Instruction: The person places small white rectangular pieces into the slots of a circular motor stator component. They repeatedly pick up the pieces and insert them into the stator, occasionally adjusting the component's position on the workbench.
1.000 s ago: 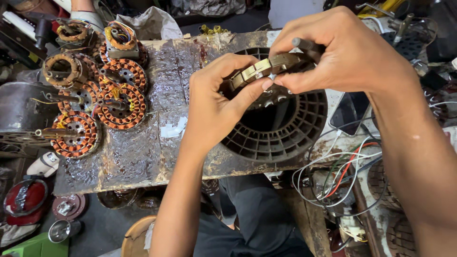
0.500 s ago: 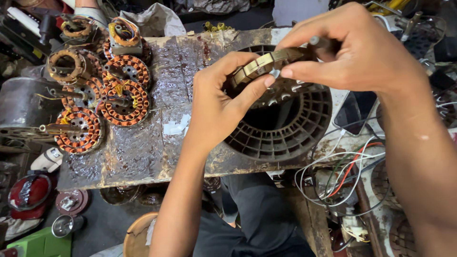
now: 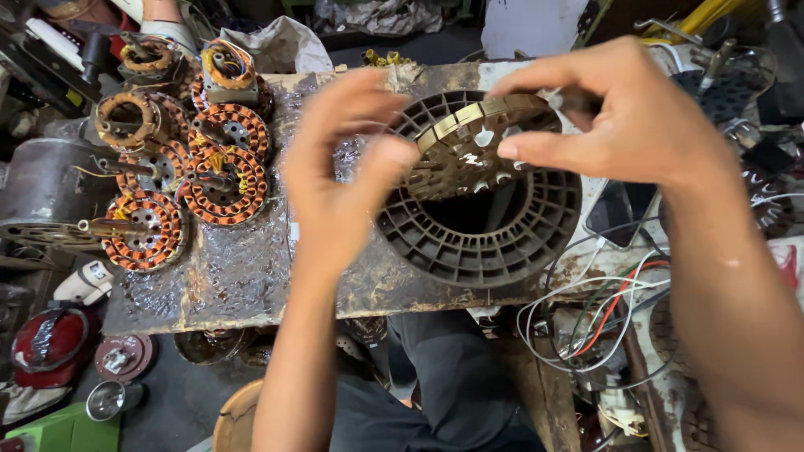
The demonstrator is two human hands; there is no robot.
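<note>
My right hand [image 3: 636,125] pinches the right rim of a bare round metal stator core [image 3: 465,159] with a tan band on its edge. It holds the core tilted above a dark ribbed plastic ring housing [image 3: 486,247], which lies on the worn bench top [image 3: 243,268]. My left hand [image 3: 343,176] is at the core's left side. Its fingers are lifted and spread, slightly blurred, and only the thumb is near the rim. I cannot tell whether the thumb touches it.
Several copper-wound stators [image 3: 222,180] are clustered on the bench's left part. Beside them on the far left is a grey motor casing [image 3: 33,197]. Loose coloured wires [image 3: 603,310] hang at the right front. On the floor at the lower left are a red cap [image 3: 46,339] and small metal parts.
My left hand has let go of the core and its fingers have opened upward. My right hand still holds the core, now tilted over the housing.
</note>
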